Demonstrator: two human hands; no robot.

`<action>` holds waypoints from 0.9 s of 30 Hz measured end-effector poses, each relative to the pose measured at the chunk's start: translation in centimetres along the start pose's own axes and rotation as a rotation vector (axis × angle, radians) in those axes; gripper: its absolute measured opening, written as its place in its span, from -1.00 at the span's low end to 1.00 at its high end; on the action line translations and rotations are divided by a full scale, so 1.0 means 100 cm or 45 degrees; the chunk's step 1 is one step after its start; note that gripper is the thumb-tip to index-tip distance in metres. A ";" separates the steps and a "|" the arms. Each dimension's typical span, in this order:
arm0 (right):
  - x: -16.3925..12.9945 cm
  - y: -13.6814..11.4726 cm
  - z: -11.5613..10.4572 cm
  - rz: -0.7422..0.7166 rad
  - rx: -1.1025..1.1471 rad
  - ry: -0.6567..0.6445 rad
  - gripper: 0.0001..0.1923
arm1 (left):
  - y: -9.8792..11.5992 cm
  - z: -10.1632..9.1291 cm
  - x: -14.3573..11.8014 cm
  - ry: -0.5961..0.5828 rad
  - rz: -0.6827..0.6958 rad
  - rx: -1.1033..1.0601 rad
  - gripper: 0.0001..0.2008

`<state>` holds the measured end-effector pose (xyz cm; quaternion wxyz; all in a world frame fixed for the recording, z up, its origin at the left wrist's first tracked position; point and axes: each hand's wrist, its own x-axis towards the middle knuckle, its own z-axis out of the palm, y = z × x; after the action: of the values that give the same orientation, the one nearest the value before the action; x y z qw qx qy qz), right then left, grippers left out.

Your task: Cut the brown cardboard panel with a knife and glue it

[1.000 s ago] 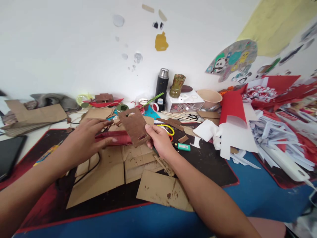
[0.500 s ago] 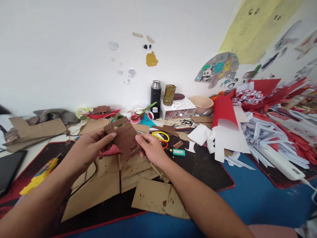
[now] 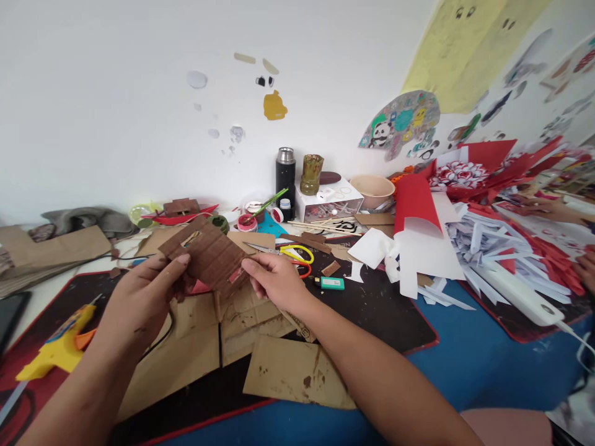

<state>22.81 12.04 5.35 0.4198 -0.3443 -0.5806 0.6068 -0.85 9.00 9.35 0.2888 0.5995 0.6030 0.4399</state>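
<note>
hands: left [image 3: 149, 291], right [image 3: 274, 282] | grip brown cardboard piece [image 3: 207, 254] | writing: unreadable

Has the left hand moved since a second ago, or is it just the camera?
Yes. The left hand has closed onto the brown cardboard piece; earlier it was open beside it. It now sits further from the black flask.

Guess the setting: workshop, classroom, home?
Probably a home or classroom craft table: cardboard offcuts, a yellow glue gun, paint pots, paper cutouts on the wall.
</note>
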 end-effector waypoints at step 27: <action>0.020 -0.010 -0.018 -0.172 -0.031 0.529 -0.32 | -0.012 -0.007 0.022 0.959 -0.092 -0.795 -0.52</action>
<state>23.70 14.61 6.30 0.5659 -0.4272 -0.5108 0.4862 -2.28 11.16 9.03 0.2316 0.2621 0.5253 0.7757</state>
